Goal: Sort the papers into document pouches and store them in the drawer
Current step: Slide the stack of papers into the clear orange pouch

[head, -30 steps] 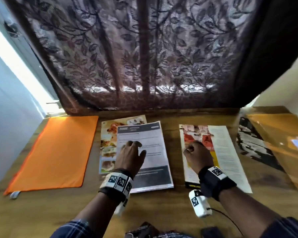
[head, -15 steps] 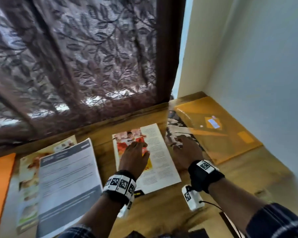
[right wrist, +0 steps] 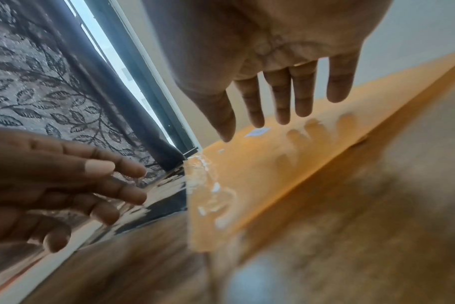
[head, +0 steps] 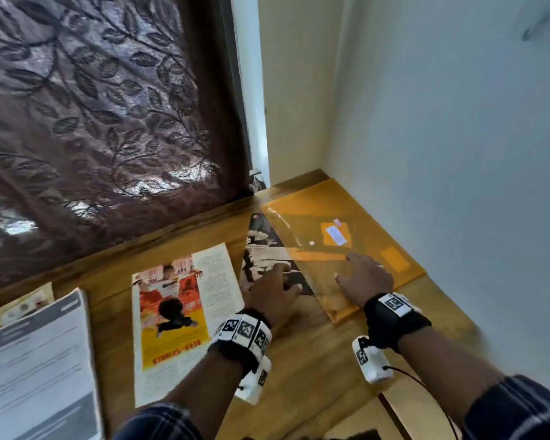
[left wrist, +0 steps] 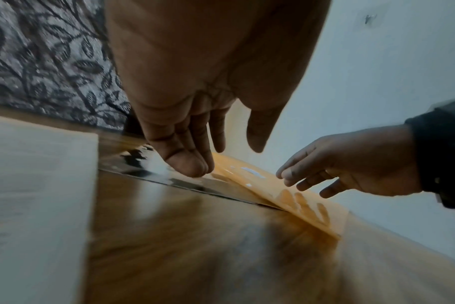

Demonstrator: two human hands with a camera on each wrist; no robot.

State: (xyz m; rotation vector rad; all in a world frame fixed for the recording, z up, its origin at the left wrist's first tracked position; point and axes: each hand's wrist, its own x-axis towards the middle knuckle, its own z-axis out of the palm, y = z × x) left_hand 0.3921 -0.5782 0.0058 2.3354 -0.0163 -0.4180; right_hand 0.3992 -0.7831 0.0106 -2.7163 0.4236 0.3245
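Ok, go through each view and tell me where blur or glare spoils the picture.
Head view: daylight glare on the translucent orange plastic pouch; the grey-banded white printed sheet at lower left is smeared. Left wrist view: the glossy wooden tabletop streaks with motion blur and sheen. Right wrist view: the foreground tabletop is blurred, and the pouch mirrors the right hand fingers.
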